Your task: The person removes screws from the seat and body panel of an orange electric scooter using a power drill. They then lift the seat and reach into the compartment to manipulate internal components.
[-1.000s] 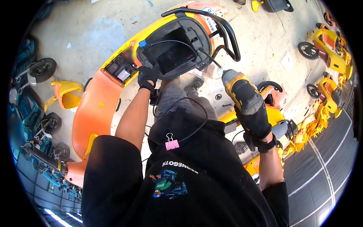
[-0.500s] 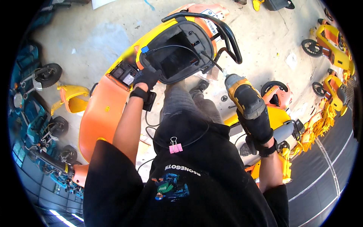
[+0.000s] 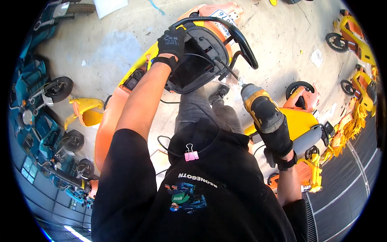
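Note:
My right hand (image 3: 278,135), in a black glove, grips a yellow-and-black cordless power tool (image 3: 262,107). Its front end points toward the rear of an orange-and-yellow scooter (image 3: 111,129). My left hand (image 3: 171,43), also gloved, is at the left end of the scooter's black grab rail (image 3: 225,25). Its fingers are curled over there, their tips out of sight. Below that hand lies a black open compartment (image 3: 189,70) with a dark cable across it. My left forearm covers part of the scooter's body and a small side recess (image 3: 133,79).
Teal scooters (image 3: 44,121) line the left side. A loose yellow body panel (image 3: 86,111) lies on the concrete floor (image 3: 109,44). More orange-and-yellow scooters (image 3: 356,56) stand at the right. A black cable (image 3: 195,104) loops in front of my waist.
My left hand has moved from the side recess up and away to the end of the grab rail. The right hand still holds the power tool in nearly the same place.

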Tool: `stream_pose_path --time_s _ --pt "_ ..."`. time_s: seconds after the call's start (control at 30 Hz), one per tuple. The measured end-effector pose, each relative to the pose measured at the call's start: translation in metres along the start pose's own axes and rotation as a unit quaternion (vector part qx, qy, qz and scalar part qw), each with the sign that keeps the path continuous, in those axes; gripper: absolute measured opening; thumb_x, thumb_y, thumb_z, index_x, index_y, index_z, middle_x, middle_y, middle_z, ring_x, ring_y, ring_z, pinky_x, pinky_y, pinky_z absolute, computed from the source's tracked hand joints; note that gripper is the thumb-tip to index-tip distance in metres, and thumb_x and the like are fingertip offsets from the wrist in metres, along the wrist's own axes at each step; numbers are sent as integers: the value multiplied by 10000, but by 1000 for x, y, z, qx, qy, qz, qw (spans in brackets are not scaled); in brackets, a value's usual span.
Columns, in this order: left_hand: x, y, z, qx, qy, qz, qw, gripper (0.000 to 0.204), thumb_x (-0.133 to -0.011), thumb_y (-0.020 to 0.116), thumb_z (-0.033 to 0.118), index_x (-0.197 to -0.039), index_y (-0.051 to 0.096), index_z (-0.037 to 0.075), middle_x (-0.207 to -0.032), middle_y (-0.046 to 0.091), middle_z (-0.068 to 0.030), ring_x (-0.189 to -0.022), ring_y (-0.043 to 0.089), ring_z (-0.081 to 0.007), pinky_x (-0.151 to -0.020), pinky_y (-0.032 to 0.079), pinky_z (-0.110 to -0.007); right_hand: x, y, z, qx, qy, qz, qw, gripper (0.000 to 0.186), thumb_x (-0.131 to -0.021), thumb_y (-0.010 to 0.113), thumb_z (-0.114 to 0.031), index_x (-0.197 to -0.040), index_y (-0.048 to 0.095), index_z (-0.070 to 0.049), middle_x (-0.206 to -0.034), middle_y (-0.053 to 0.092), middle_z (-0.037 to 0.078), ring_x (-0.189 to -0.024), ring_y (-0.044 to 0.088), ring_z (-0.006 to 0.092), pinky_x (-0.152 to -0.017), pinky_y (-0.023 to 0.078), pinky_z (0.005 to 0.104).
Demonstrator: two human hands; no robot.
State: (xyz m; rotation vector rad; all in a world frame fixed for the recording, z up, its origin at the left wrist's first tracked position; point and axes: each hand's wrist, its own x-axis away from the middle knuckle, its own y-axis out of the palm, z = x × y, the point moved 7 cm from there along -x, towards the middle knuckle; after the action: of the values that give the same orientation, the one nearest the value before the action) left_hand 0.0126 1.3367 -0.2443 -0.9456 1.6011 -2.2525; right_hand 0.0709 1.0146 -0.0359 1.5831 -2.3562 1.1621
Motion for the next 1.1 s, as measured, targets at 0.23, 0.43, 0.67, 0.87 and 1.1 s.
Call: stream_pose_path --time_s 0.23,0.43,0.67,0.87,1.1 --pt "-9 6 -7 -11 49 18 999 396 -790 677 238 -1163 594 136 -1129 597 -157 -1010 614 -352 -798 511 -482 4 -5 12 -109 80 1 991 275 -807 691 -112 -1051 645 5 -986 698 123 -911 680 231 -796 519 315" --pt "-11 3 -2 -32 40 2 999 322 -840 601 185 -1162 604 190 -1092 607 -158 -964 628 -355 -776 519 -474 4 -3 13 -103 101 -22 989 281 -801 700 -120 -1055 655 -8 -989 699 122 -916 678 229 -812 519 317" --pt "-9 -3 -24 63 98 31 993 258 -853 586 204 -1087 650 118 -1062 650 -166 -1001 623 -349 -862 499 -439 6 0 10 -81 68 -20 994 245 -825 638 -83 -1057 663 -8 -1012 697 129 -955 672 228 -840 508 313" --pt "77 -72 -141 206 -101 274 934 201 -863 557 180 -955 658 33 -914 670 -144 -863 640 -318 -779 497 -390 5 2 0 135 -76 -36 987 384 -761 623 -98 -1140 621 -37 -1119 651 155 -1017 627 330 -903 478 392" --pt "215 181 -224 278 -257 11 926 341 -794 701 300 -960 633 10 -871 682 -156 -831 640 -286 -755 498 -397 12 0 20 135 -48 -54 988 299 -798 702 -44 -1081 610 -21 -998 647 106 -920 639 225 -801 512 328"
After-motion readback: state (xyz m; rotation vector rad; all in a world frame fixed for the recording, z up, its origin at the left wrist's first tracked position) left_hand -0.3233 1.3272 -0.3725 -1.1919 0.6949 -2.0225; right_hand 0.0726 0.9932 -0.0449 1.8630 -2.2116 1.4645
